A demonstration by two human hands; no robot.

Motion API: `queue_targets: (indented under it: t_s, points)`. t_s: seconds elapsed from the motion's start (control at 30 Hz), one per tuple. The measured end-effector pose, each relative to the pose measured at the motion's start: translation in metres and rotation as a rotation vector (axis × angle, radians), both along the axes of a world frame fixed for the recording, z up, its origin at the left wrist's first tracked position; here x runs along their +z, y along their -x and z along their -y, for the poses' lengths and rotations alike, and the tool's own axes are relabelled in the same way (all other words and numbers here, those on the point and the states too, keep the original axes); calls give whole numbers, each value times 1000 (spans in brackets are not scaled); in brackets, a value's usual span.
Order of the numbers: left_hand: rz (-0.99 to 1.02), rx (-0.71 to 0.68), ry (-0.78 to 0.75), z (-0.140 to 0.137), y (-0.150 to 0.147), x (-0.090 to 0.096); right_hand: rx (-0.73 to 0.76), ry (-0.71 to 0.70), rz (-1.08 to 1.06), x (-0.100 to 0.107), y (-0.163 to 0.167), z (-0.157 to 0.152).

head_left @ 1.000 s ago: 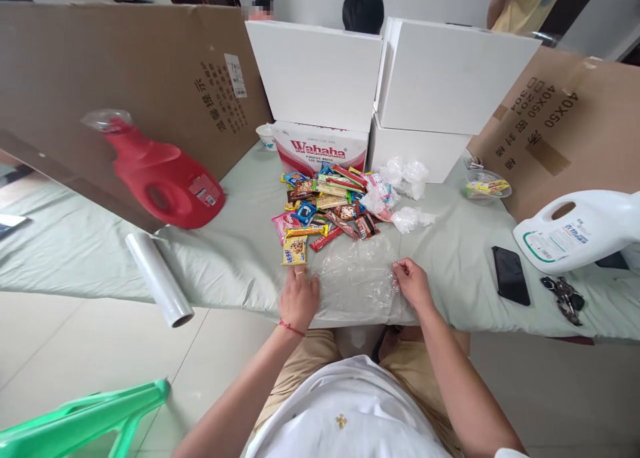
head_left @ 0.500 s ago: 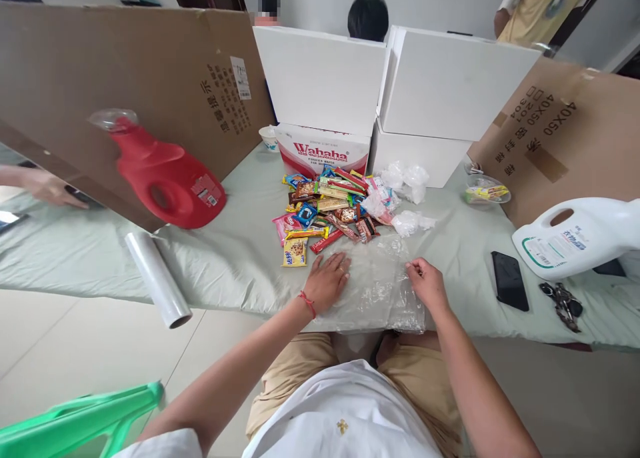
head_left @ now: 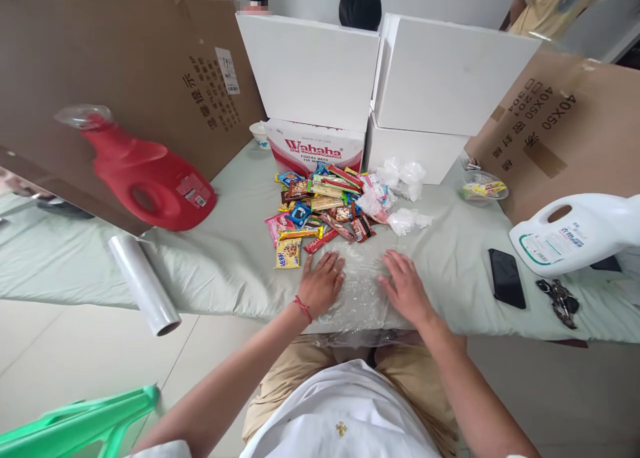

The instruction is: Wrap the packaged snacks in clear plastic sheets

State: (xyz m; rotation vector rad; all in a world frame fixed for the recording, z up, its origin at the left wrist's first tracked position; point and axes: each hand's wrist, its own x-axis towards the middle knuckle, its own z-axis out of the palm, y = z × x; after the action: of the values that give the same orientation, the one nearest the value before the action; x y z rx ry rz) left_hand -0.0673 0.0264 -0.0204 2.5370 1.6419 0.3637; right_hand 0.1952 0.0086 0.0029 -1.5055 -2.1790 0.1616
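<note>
A sheet of clear plastic film lies on the cloth-covered table at its front edge, with some of it hanging over. My left hand, a red string at its wrist, rests flat on the film's left side with fingers spread. On the right side, my right hand is laid on the film, fingers stretched out and holding nothing. Just beyond both hands sits a pile of wrapped snacks. A yellow cookie packet is at its near left, and crumpled clear plastic bags lie at its right.
A roll of film and a red jug are at left. White boxes and a Wahaha carton stand behind the snacks. At right are a phone, keys, a white bottle and a plastic bowl.
My right hand has opened from its pinch on the film's right edge and moved left, now flat. The film's right part has shifted inward. My left hand stays nearly in place.
</note>
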Motion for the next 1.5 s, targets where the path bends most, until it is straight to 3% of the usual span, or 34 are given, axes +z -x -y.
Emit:
queue_targets:
  t_s: [0.1,0.2,0.27,0.37,0.43,0.53,0.67,0.73,0.83,0.97,1.1,1.17,1.27,1.37,1.5]
  points:
    - [-27,-8,21,-3,14,-11,31,91,120,-26,-3,13]
    - [-19,-6,21,2,23,-16,-14,127,132,-47,-35,34]
    - [-2,0,15,5,23,-17,-38,124,74,-49,-58,40]
    - [22,6,9,6,21,-16,-176,108,-26,-32,-70,24]
    - [30,10,12,5,20,-16,-248,98,-66,-17,-56,-5]
    - [40,13,21,6,20,-15,-202,90,-43,2,-9,-61]
    - [42,15,27,7,21,-15,-309,188,142,7,62,-124]
    - [38,16,26,7,21,-15,-350,254,184,5,80,-141]
    - [37,17,19,7,21,-16,-362,263,192,7,77,-147]
    - [76,10,14,7,22,-18,-219,145,172,34,39,-123]
    - [110,5,5,7,22,-17,194,182,163,68,24,-71]
    - [115,8,-1,8,22,-16,337,256,187,71,34,-46]
    - [117,5,10,8,23,-15,380,340,303,56,57,-26]
    - [123,1,26,8,23,-14,415,388,384,42,71,-41]
    - [121,2,37,7,23,-16,347,265,313,50,82,-109]
